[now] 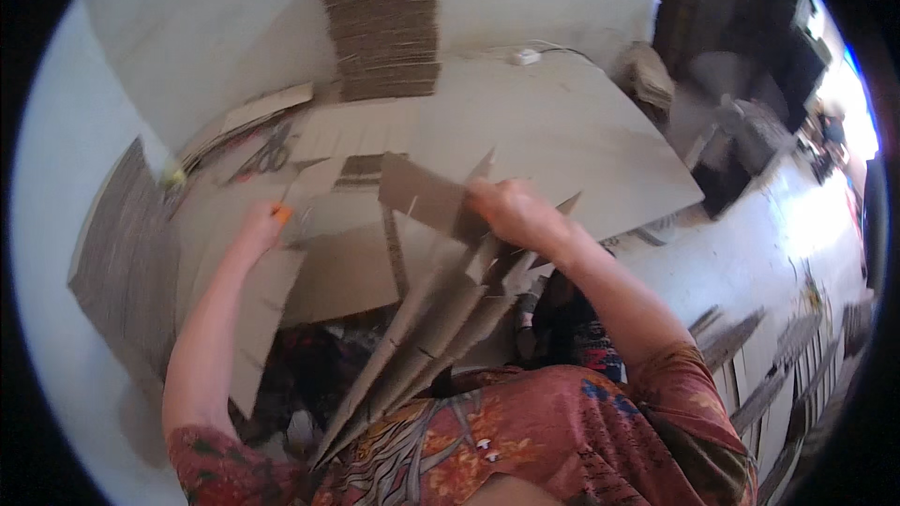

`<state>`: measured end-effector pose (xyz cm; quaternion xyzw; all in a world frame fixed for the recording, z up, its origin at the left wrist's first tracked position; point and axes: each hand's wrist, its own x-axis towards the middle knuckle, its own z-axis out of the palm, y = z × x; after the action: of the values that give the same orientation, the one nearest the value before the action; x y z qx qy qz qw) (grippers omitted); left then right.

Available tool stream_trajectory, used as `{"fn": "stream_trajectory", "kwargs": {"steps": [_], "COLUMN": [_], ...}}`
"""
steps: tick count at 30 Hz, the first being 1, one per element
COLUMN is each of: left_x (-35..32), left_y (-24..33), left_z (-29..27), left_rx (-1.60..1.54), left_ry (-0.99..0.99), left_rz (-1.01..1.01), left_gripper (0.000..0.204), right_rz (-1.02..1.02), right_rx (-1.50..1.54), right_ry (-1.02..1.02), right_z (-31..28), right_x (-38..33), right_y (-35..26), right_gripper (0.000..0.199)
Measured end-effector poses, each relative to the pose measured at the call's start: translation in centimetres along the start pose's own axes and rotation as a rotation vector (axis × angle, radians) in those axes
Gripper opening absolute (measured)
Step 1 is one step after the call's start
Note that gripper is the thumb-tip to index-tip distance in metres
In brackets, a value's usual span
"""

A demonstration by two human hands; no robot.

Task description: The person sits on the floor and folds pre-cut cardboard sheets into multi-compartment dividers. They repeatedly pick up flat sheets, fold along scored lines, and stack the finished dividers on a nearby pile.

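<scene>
My right hand [520, 215] is closed on the upper end of a bundle of slotted cardboard strips [427, 323]. The strips fan out downward and lean against my body. One short cardboard piece [422, 192] sticks out to the left of that hand. My left hand [261, 230] is closed over the left side of the table, with a small orange thing [281, 214] showing at its fingers; its kind is blurred. Beneath that arm lies a long cardboard sheet [251, 319]. A wider cardboard sheet [339, 272] rests at the table's near edge, between my hands.
A tall stack of cardboard [380, 23] stands against the back wall, and another stack [127, 258] at the left. Scissors [274, 152] lie near flat cardboard sheets [267, 105]. A white socket block [526, 57] with a cord sits at the table's back. Slotted cardboard pieces [787, 365] stand at lower right.
</scene>
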<state>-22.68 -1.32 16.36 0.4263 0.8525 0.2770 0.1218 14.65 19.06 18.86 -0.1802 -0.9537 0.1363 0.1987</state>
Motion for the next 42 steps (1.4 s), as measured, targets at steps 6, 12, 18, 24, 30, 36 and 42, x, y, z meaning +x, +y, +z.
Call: {"fn": "stream_trajectory", "kwargs": {"steps": [6,12,18,24,30,36,42], "left_x": [-0.5,-1.1,-1.6,-2.0,-1.4,-0.2,8.1], "left_y": [5.1,8.8,10.6,12.1,11.6,14.1,5.8], "left_z": [2.5,6.6,7.0,8.7,7.5,6.8,8.8], "left_rx": [-0.369,-0.475,-0.429,-0.531,-0.619,-0.762,-0.236], "left_ry": [-0.161,-0.244,-0.248,-0.303,-0.357,-0.428,-0.169], "left_rz": [-0.197,-0.231,-0.131,-0.03,0.014,-0.021,0.113], "left_gripper": [0.028,0.035,0.033,0.03,0.027,0.036,0.053], "right_rz": [-0.235,-0.094,-0.035,-0.021,0.014,0.041,0.093], "right_rx": [0.091,0.048,0.06,0.035,0.006,-0.003,-0.156], "right_ry": [0.215,0.18,0.15,0.048,0.011,-0.1,-0.046], "right_z": [-0.5,-0.2,-0.5,0.3,-0.8,0.6,0.0], "right_x": [0.6,0.8,0.5,1.7,2.4,3.5,5.5], "right_y": [-0.8,-0.2,0.3,1.0,0.4,3.1,8.1], "right_gripper": [0.013,0.011,0.01,0.012,0.014,0.016,0.016]}}
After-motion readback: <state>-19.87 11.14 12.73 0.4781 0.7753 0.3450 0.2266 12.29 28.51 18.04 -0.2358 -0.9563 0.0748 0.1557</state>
